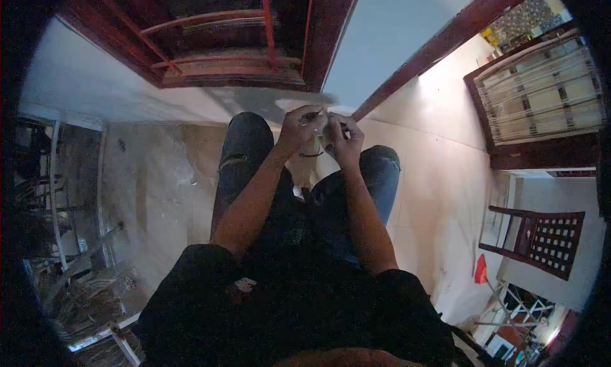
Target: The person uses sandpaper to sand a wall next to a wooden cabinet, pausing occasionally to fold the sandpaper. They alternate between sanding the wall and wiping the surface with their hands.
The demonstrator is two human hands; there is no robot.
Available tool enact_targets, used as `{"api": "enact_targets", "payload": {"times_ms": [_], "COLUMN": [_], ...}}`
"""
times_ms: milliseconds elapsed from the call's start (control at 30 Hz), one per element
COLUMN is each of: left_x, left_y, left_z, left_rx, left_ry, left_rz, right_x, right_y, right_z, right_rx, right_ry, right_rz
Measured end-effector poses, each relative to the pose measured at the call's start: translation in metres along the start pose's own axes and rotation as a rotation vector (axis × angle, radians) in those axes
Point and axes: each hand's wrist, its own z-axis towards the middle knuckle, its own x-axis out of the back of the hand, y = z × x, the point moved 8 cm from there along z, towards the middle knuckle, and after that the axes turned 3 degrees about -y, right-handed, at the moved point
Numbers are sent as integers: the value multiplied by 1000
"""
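My left hand (300, 129) is raised between my knees, its fingers curled in toward the thumb in a pinch. Close beside it, fingertips nearly meeting, my right hand (346, 139) is bent into a similar pinch. Between the two hands is a small pale, thin-looking thing (317, 142); it is too dim and blurred to name, and the fingers partly cover it. A short dark curved line shows just below it. Both forearms rest over my thighs in dark jeans (245, 138).
A dark red window frame with bars (270, 23) is set in the wall ahead, beside a dark red door post (433, 39). A woven-backed wooden chair (541, 93) and another chair (550, 239) stand to the right. Metal racks (57, 195) stand at the left, on the tiled floor (420, 182).
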Motion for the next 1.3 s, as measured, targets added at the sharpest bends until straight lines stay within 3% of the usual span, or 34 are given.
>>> {"api": "enact_targets", "payload": {"times_ms": [100,167,200,267,300,400,467,533,633,667,733,867,933,1067,1133,1200,1267,1300], "left_x": [2,0,2,4,3,-1,-2,1,0,-3,-10,-13,-12,0,-4,-6,-8,-11], "left_y": [-5,0,7,13,16,17,14,-1,-11,-4,27,14,21,5,10,3,4,12], "left_z": [2,0,-2,-1,0,-2,-4,-3,1,-1,-6,-3,-4,-1,-2,0,-2,-3], "left_rx": [-68,-80,-64,-56,-97,-130,-121,45,43,45,-165,-90,-139,30,-128,-72,-22,-46], "left_ry": [3,-3,32,61,28,8,17,47,22,13,-34,-84,-35,40,-19,-23,-28,-53], "left_rz": [135,170,189,202,187,142,113,-77,-88,-84,146,183,166,254,248,182,109,164], "right_x": [1,9,8,4,-4,-10,-9,-11,-4,-3,-1,9,9,8,10,10,14,15], "right_y": [12,-8,-25,-75,-66,-65,-70,-71,-55,-50,-23,-31,-22,-42,-43,-40,-27,-37], "right_z": [3,4,3,-10,-9,-16,-18,-15,-16,-16,-8,-6,-4,-5,-6,-5,-4,-4], "right_rx": [-103,156,161,467,557,530,544,506,393,389,172,302,97,165,177,265,110,211], "right_ry": [-59,107,113,176,130,-7,49,-15,104,113,72,114,77,-1,76,117,102,124], "right_rz": [35,-334,-338,-453,-534,-470,-537,-513,-412,-410,-72,-205,61,-73,-191,-246,-224,-345]}}
